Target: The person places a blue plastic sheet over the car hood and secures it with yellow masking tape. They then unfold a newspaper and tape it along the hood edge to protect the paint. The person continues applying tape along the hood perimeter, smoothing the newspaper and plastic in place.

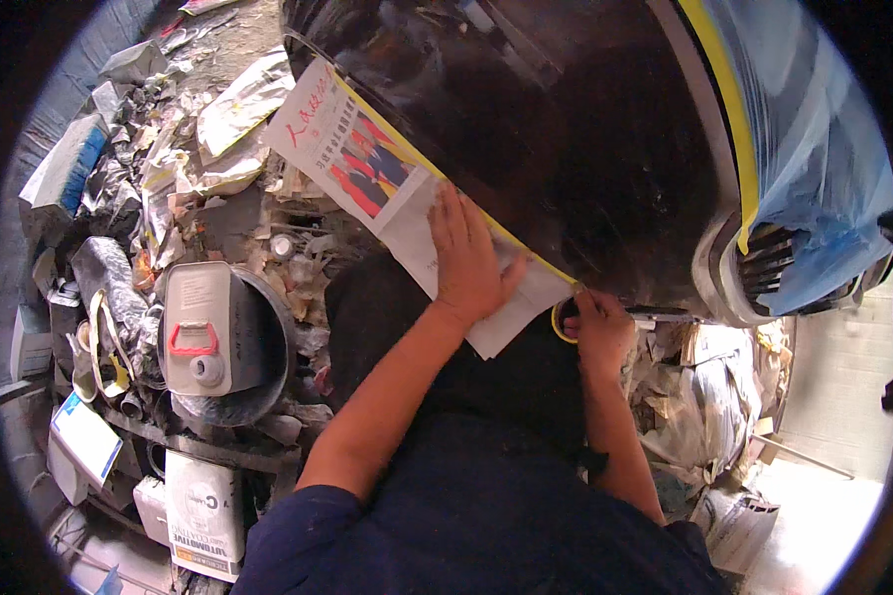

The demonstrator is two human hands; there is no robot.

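A folded newspaper sheet [404, 230] with a colour photo lies along the lower edge of a dark glossy vehicle panel [526, 119]. Yellow masking tape [511, 239] runs in a narrow strip where paper and panel meet. My left hand [466, 253] rests flat on the paper, fingers spread, with the fingertips close to the tape line. At the strip's right end, my right hand [605, 332] is closed on a roll of the yellow tape [560, 323]. My right fingers partly cover the roll.
Blue translucent film [814, 169] edged with yellow tape covers the area to the right. At left, a grey jerrycan with a red handle [196, 332] stands by a round dark tub [276, 337]. Crumpled paper [238, 114] litters the floor, and a white can [203, 511] stands lower left.
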